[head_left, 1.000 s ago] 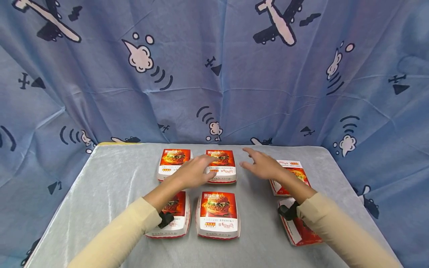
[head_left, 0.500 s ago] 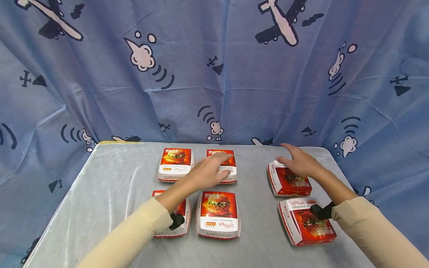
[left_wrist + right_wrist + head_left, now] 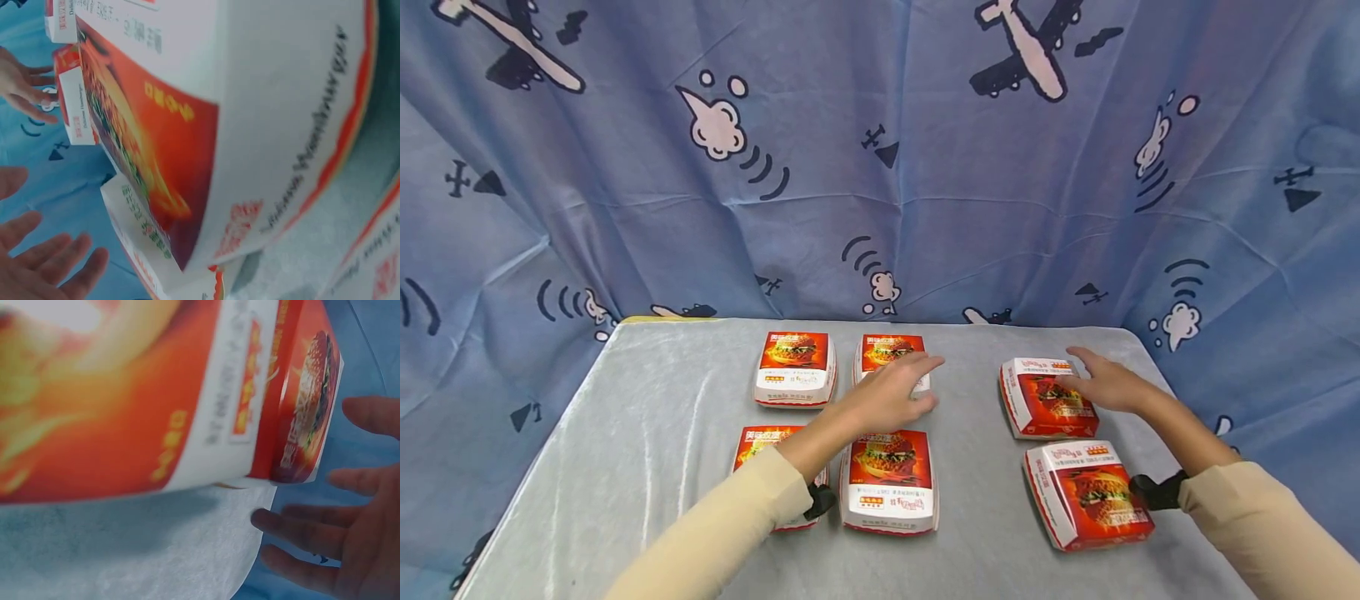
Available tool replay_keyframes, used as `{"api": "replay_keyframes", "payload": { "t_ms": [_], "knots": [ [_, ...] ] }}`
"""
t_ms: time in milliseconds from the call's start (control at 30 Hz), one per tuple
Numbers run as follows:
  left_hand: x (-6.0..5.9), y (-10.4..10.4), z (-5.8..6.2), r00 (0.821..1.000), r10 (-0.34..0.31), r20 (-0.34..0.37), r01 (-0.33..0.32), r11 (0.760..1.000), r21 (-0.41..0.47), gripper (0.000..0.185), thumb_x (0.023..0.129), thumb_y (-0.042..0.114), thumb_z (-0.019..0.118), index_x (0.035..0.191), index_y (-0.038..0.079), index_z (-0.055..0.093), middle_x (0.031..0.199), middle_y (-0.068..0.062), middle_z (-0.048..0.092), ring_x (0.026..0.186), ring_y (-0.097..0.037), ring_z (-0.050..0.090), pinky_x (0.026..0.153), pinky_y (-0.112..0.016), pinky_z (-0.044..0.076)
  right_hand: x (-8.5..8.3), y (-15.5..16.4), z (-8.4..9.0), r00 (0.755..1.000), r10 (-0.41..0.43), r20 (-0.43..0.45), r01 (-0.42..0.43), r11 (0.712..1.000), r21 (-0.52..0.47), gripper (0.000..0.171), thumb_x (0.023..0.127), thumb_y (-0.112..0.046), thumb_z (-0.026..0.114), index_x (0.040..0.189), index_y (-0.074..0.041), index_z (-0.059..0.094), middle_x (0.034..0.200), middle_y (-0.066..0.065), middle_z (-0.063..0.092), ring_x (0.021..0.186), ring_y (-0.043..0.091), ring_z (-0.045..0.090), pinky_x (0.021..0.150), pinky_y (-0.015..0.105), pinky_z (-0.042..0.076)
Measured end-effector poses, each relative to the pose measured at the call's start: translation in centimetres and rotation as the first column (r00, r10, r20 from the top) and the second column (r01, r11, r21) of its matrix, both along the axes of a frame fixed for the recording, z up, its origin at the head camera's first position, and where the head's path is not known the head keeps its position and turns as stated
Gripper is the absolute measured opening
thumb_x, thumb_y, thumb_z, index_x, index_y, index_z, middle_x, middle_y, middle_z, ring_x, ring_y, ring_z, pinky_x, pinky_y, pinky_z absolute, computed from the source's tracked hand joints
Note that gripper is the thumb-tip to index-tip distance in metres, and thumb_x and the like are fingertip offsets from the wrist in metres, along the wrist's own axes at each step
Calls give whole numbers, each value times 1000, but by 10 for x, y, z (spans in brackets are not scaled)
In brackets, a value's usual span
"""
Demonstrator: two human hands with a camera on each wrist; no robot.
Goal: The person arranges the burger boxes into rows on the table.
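My left hand [image 3: 891, 396] reaches over the middle of the table, fingers extended with nothing in them. It overlaps the back middle burger box [image 3: 887, 346] and the far edge of the front middle burger box [image 3: 889, 483]. In the left wrist view, the left hand [image 3: 53, 259] spreads its fingers apart from the large nearby burger box [image 3: 269, 125]. My right hand [image 3: 1101, 379] is at the right side of the back right burger box [image 3: 1051, 400], thumb and fingers parted. The right wrist view shows the right hand [image 3: 350, 531] with spread fingers beside a burger box [image 3: 303, 406].
Another burger box [image 3: 793, 371] sits at the back left, and one [image 3: 760, 442] at the front left lies partly behind the left arm. A tilted burger box [image 3: 1088, 496] rests at the front right. Behind the grey table [image 3: 610, 450] hangs a blue printed curtain [image 3: 820, 242].
My right hand has swept rightward from the middle to the right side of the back right box, lowering slightly at the end. The left hand has drifted right. The boxes have stayed put.
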State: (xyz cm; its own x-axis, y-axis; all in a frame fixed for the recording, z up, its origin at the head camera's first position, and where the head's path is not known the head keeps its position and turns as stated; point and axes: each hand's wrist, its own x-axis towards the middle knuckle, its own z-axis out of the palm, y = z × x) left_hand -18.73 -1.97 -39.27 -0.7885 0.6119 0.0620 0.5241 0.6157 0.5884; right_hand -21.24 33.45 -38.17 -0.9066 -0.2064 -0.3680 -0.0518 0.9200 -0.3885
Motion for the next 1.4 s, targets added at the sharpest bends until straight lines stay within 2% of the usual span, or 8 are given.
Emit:
{"api": "replay_keyframes", "payload": {
  "t_ms": [167,300,433,767,1000,1233,1400],
  "knots": [
    [1,10,-2,1000,-8,28,8,1000,-16,58,97,27,61,151,17,44,153,-8,44,140,-20,41,112,-38,37,4,9,-4,998,19,60,-17,999,-31,79,101,-35,54,145,20,18,136,48,35,121,62,42,92,68,44],
    [0,20,-1,999,-21,30,21,1000,-21,58,97,27,62,151,15,44,151,-9,46,137,-20,45,110,-36,39,3,10,-7,997,17,78,-13,999,-49,81,100,-35,57,146,19,17,136,47,37,120,60,44,92,66,46],
    [-1,29,-1,999,-35,34,36,999,-28,59,97,27,62,151,13,43,150,-10,47,136,-21,47,110,-35,39,2,7,-11,998,11,64,-7,998,-57,81,99,-34,58,146,18,18,136,46,38,120,58,46,93,65,46],
    [-1,45,-5,994,-29,107,40,994,-98,60,98,31,61,153,18,41,155,-9,41,142,-20,39,113,-38,36,1,-12,-12,1000,10,25,-9,999,-33,80,100,-37,57,147,17,20,137,45,38,121,58,44,94,67,43],
    [-4,55,-7,991,-55,125,75,984,-162,61,98,30,62,154,19,40,155,-10,40,141,-23,39,112,-40,37,0,-27,-13,1000,6,19,-5,999,-47,81,100,-39,57,148,16,21,137,43,41,121,55,47,96,65,43],
    [-2,62,-6,986,-93,140,117,977,-179,62,97,29,64,153,15,41,155,-11,41,142,-19,38,113,-32,33,-1,-44,-9,1000,13,8,-13,1000,-29,80,100,-39,56,148,15,22,138,43,40,123,55,46,97,68,40],
    [0,65,-7,980,-98,173,134,968,-210,62,97,31,63,153,16,41,157,-11,37,143,-20,36,114,-32,32,-3,-51,-9,999,33,-5,-33,999,-21,77,101,-38,55,147,15,24,140,42,40,125,55,45,99,68,38]
  ]
}}
